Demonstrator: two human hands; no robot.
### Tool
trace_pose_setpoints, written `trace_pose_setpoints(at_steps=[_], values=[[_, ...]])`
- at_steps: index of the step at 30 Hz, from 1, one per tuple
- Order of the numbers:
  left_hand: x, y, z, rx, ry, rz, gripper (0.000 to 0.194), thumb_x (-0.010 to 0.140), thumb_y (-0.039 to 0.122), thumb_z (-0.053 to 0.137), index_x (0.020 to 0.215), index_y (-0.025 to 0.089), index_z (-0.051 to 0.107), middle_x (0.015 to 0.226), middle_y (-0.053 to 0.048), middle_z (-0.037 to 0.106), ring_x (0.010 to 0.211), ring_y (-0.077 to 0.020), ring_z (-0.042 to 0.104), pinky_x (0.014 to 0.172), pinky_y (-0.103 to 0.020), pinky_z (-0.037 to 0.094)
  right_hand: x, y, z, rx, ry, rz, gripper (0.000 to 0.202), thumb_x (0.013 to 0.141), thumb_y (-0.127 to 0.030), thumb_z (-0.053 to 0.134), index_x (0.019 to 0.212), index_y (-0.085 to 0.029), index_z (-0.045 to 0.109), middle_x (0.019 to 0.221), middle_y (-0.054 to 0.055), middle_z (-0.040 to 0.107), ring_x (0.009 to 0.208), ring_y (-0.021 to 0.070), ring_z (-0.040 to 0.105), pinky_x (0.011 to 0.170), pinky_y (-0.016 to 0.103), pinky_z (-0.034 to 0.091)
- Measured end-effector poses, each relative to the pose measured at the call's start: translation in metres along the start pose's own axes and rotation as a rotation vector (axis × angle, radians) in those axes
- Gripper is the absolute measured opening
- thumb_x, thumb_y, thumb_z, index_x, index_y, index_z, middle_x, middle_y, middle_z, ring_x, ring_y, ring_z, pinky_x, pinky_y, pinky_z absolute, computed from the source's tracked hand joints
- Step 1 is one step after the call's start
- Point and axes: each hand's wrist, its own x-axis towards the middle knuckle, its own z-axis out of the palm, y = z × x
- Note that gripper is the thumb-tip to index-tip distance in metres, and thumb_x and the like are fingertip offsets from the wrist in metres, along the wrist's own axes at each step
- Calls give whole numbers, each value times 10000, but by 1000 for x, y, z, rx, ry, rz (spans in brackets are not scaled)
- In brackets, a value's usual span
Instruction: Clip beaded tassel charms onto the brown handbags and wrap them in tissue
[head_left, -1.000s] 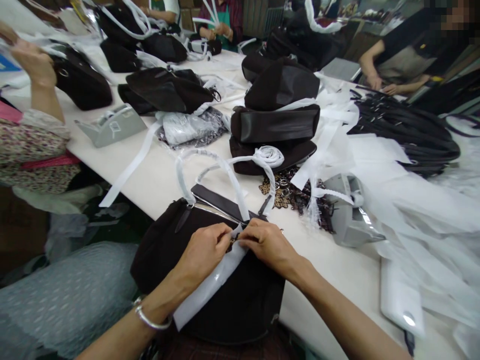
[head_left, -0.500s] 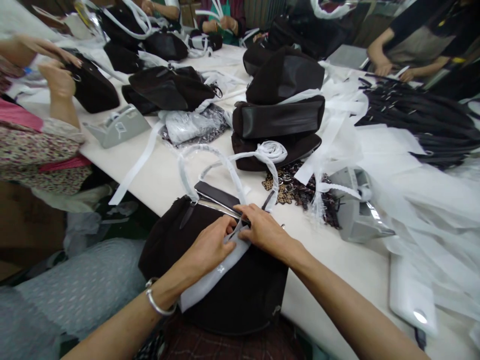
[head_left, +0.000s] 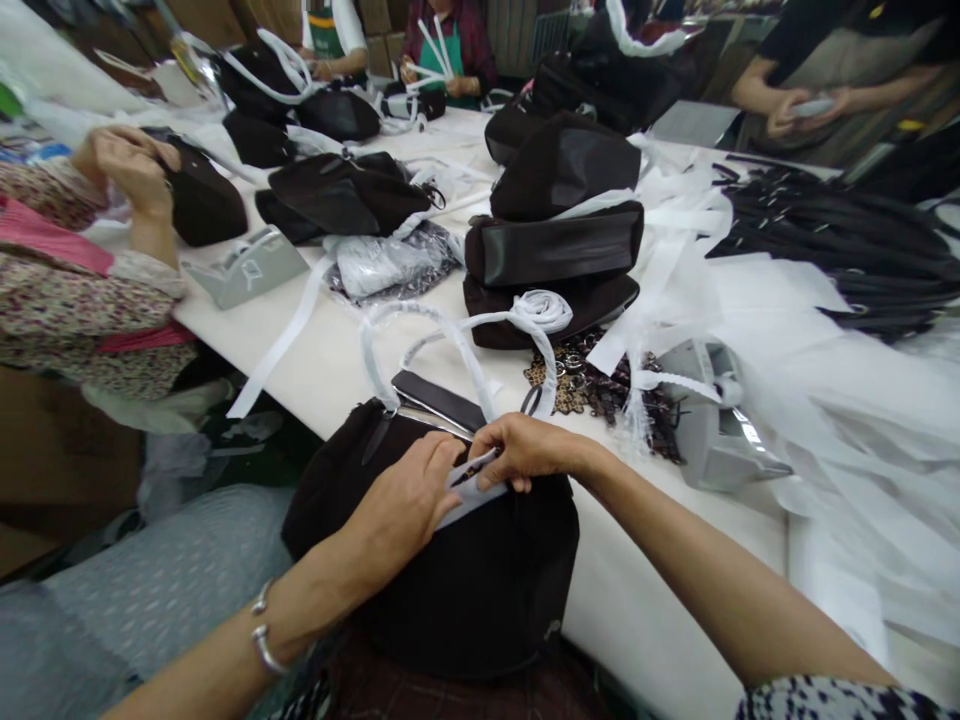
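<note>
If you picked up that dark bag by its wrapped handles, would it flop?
Probably: the dark bag sags over the table edge, so it looks soft. Its wrapped handles stand arched, seemingly stiffer. Likely light.

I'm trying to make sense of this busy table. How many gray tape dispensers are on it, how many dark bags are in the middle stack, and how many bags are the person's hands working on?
Gray tape dispensers: 2
Dark bags in the middle stack: 3
Bag under the left hand and right hand: 1
Total: 6
</note>
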Motion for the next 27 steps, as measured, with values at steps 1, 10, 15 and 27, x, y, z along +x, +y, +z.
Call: trace_pose_setpoints(at_steps=[1,10,15,27], values=[[3,-6,-6,50,-37,-30,353,848,237,627,1169,195,486,1119,-83,585,1042,-257,554,892,-380,472,1,0,2,4,34,-8,273,685,-300,762,915,-185,670,582,-63,580,433,75,508,416,178,404],[8,7,3,86,-115,-234,268,879,453,580,1014,222,595,937,-53,664,894,-256,614,761,-340,455,0,15,21,-291,476,-237,236,624,-179,782,799,-194,623,725,-64,597,675,106,535,565,192,332],[1,4,19,-32,-60,-111,421,845,363,652,1234,237,550,1153,-64,647,1056,-252,582,908,-367,459,-3,16,22,-359,511,-240,200,647,-166,753,748,-185,581,688,-67,570,642,97,506,550,193,303],[11,-14,18,-413,-7,-200,369,805,261,674,1156,242,564,1156,-33,654,1034,-212,622,933,-339,468,-22,14,21,-216,476,-276,391,657,-283,820,984,-219,616,847,-41,643,680,106,576,596,201,396]])
